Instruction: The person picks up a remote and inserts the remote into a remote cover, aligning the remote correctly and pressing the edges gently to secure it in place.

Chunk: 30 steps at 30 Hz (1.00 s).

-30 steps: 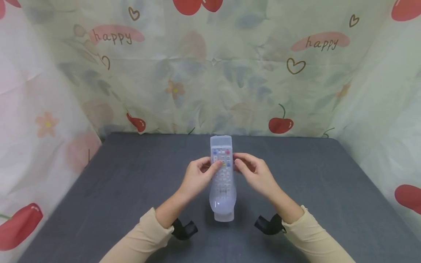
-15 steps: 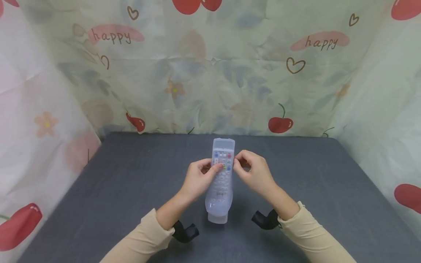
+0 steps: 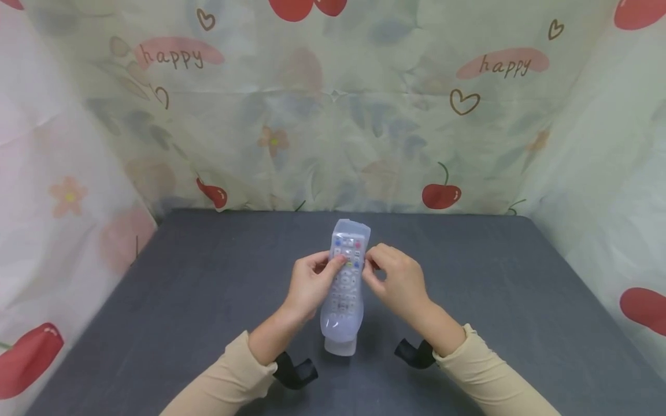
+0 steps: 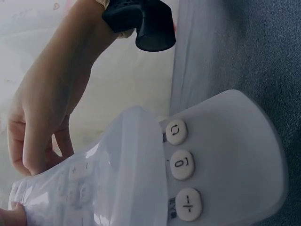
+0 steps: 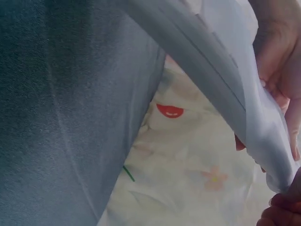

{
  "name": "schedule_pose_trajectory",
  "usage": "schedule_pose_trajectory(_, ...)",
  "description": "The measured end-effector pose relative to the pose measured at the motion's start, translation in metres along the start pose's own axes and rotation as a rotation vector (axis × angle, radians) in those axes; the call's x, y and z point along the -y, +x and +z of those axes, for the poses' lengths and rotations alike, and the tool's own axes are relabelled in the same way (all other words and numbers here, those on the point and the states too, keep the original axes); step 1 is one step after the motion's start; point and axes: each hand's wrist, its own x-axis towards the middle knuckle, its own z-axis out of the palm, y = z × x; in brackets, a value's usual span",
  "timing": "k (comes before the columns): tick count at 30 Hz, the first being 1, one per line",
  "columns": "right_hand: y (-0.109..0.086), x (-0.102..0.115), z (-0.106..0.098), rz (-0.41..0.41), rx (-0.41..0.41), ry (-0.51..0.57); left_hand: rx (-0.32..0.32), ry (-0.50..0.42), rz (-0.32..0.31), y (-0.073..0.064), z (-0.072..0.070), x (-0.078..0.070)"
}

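A pale grey remote control point(image 4: 225, 155) with white buttons stands tilted between both hands, partly inside a translucent silicone cover point(image 3: 340, 329). Its lower end sticks out bare below the cover, with a few uncovered buttons showing in the left wrist view. My left hand point(image 3: 310, 283) grips the covered remote from the left, thumb across its front. On the other side, my right hand point(image 3: 398, 280) pinches the cover's right edge near the upper end, as the right wrist view also shows with the stretched cover point(image 5: 268, 136). Left-hand fingers behind the remote are mostly hidden in the head view.
A dark grey table point(image 3: 208, 323) lies beneath the hands. Patterned cloth point(image 3: 333, 127) hangs behind it and along both sides. Black wrist-worn camera mounts point(image 3: 296, 371) sit under both forearms, close to the tabletop.
The remote has tilted, its lower end swinging left. The right fingers have gone from resting loosely at the right side to a pinch on the cover's edge. The left hand keeps its grip.
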Motion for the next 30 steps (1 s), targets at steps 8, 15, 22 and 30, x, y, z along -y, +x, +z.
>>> schedule_pose_trajectory(8,-0.011,-0.002,0.006,0.068,-0.011,0.068,0.024,0.014,0.005,0.001,0.001,0.004)
schedule_pose_trajectory(15,-0.022,0.002,0.015,0.212,0.053,0.293,0.013,0.022,0.036,0.001,0.0,0.006)
schedule_pose_trajectory(22,-0.026,0.009,0.02,0.391,0.191,0.583,-0.018,0.013,0.071,0.003,0.003,0.004)
schedule_pose_trajectory(30,-0.021,0.006,0.02,0.501,0.219,0.697,0.026,0.069,0.052,0.002,-0.001,-0.001)
